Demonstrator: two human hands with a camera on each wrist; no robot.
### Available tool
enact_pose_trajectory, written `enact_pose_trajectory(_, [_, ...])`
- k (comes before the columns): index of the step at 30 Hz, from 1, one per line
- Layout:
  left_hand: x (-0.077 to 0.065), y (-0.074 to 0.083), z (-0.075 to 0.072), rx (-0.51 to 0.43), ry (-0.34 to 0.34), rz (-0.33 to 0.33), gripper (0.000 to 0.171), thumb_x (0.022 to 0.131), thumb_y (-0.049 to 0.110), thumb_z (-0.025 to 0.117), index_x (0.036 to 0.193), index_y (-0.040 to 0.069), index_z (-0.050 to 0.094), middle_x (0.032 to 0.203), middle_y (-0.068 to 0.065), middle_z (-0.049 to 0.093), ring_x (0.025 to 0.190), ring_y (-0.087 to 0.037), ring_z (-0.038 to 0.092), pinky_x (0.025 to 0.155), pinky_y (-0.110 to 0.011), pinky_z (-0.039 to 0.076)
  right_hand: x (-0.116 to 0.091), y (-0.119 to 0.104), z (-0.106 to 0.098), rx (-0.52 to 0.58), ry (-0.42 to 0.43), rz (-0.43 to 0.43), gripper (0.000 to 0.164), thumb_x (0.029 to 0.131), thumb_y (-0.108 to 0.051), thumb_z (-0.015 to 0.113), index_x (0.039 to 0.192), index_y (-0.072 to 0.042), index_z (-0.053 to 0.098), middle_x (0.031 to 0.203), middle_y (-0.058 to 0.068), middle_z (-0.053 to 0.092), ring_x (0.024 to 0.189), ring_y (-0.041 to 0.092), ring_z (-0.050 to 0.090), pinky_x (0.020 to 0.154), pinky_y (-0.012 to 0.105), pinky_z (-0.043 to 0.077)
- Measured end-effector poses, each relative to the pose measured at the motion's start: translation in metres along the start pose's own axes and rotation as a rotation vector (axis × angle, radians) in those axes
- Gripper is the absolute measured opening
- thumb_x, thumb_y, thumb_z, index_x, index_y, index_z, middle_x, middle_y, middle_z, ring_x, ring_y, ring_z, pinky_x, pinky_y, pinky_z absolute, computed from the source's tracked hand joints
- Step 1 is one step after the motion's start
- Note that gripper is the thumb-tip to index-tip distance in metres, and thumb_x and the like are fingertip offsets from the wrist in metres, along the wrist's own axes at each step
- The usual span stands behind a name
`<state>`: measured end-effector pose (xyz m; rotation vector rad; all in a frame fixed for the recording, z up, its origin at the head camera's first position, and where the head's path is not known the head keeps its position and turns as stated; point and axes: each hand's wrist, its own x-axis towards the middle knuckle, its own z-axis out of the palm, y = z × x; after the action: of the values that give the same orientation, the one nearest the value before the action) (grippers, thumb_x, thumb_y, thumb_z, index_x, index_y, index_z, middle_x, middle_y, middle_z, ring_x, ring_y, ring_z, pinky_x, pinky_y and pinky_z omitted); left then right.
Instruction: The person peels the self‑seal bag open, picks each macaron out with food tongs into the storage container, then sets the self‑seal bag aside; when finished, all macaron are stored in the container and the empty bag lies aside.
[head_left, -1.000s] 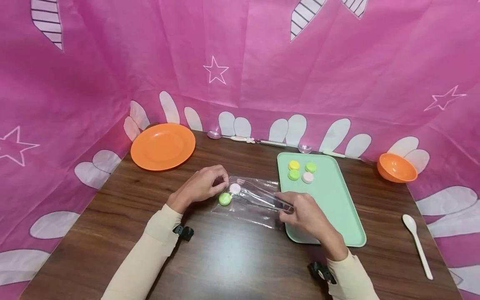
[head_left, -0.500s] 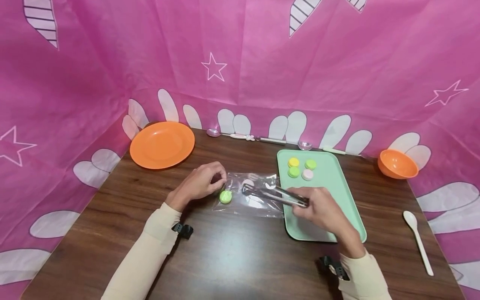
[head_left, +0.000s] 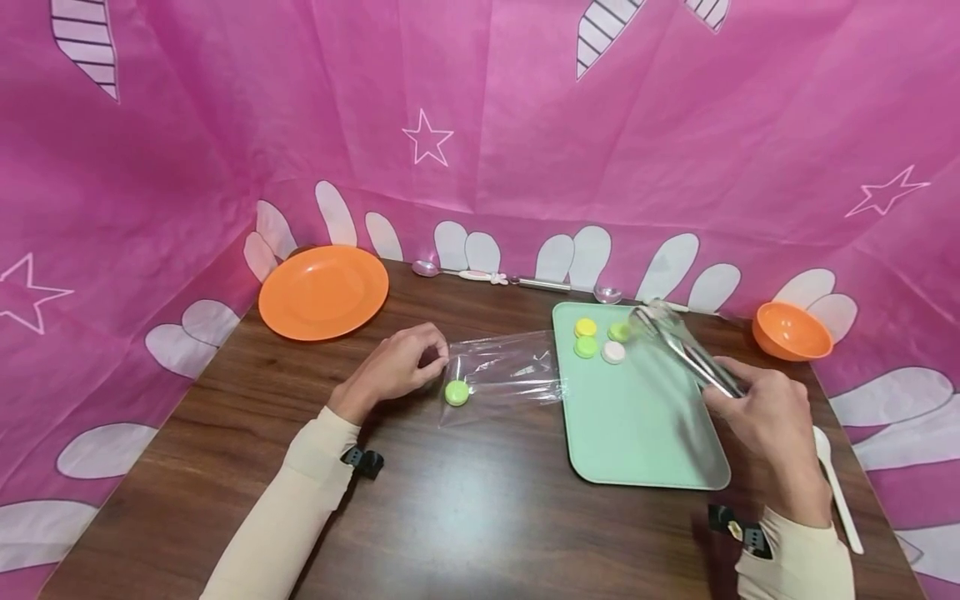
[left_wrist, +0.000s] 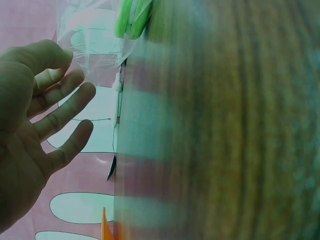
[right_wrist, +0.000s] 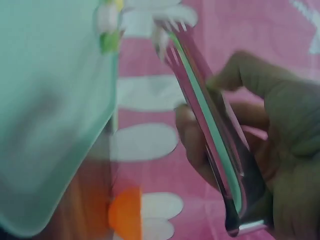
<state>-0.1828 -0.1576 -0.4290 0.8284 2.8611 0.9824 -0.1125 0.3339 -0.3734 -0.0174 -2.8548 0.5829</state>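
Observation:
My left hand [head_left: 405, 362] pinches the left end of a clear plastic bag [head_left: 510, 362] between thumb and index finger. Inside the bag, near that end, is a green macaron [head_left: 457, 392]. My right hand [head_left: 772, 425] grips metal tongs [head_left: 697, 358], held above the right side of a mint-green tray [head_left: 637, 433]. A pale, blurred macaron [right_wrist: 162, 44] shows between the tong tips in the right wrist view. At the tray's far left lie a yellow macaron [head_left: 585, 328], a green macaron [head_left: 585, 347], a pale pink macaron [head_left: 612, 352] and another green one, partly blurred.
An orange plate [head_left: 324, 292] stands at the back left, an orange bowl [head_left: 792, 332] at the back right. Along the back edge lie a spoon [head_left: 425, 268], a ladle [head_left: 607, 295] and other utensils. A white spoon [head_left: 840, 500] lies at the right, partly behind my forearm.
The tongs have drawn the pale macaron out of the bag and carried it rightward, over the tray. The green macaron stays in the bag; my left hand has barely moved.

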Motion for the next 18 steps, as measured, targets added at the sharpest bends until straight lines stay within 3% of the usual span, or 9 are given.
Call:
enact_pose_trajectory(4, [-0.001,-0.001,0.001,0.001,0.003,-0.001,0.008,0.1,0.017,0.074,0.098,0.018,0.067,0.105,-0.001,0.068,0.096,-0.018,0.062,0.092,-0.04,0.056,0.003,0.01,0.008,-0.014,-0.02,0.156,0.047,0.091,-0.021,0.074,0.133,-0.002,0.072,0.099,0.033,0.073,0.086,0.049,0.056,0.066,0.039,0.037])
enact_pose_trajectory(10, [-0.001,-0.001,0.001,-0.008,-0.001,-0.006,0.008,0.1,0.018,0.074,0.098,0.018,0.067,0.106,0.0,0.068,0.098,-0.018,0.063,0.093,-0.041,0.056,0.005,0.01,0.014,-0.022,-0.095,0.239,0.056,0.093,-0.025,0.075,0.141,0.003,0.065,0.118,0.04,0.067,0.093,0.052,0.056,0.067,0.039,0.039])
enact_pose_trajectory(13, [-0.001,0.0,0.0,-0.005,-0.005,-0.005,0.008,0.1,0.018,0.074,0.097,0.019,0.067,0.106,0.0,0.069,0.099,-0.018,0.064,0.094,-0.041,0.056,0.003,0.005,0.007,-0.021,-0.074,0.205,0.054,0.092,-0.025,0.076,0.139,0.001,0.067,0.113,0.038,0.07,0.091,0.052,0.057,0.067,0.04,0.039])
enact_pose_trajectory(15, [-0.001,0.0,0.0,-0.005,-0.006,-0.005,0.008,0.1,0.018,0.075,0.097,0.018,0.067,0.106,0.0,0.069,0.098,-0.019,0.064,0.094,-0.041,0.056,0.0,0.0,0.0,-0.01,-0.062,0.128,0.051,0.09,-0.022,0.078,0.135,-0.001,0.07,0.103,0.034,0.073,0.085,0.046,0.059,0.066,0.038,0.04])
enact_pose_trajectory(18, [0.0,0.0,0.0,-0.009,-0.006,-0.004,0.008,0.1,0.018,0.074,0.098,0.018,0.067,0.106,0.0,0.069,0.098,-0.019,0.064,0.093,-0.041,0.056,-0.004,-0.011,-0.008,0.019,-0.111,-0.012,0.047,0.086,-0.017,0.083,0.13,-0.003,0.075,0.077,0.018,0.071,0.07,0.025,0.057,0.06,0.031,0.038])
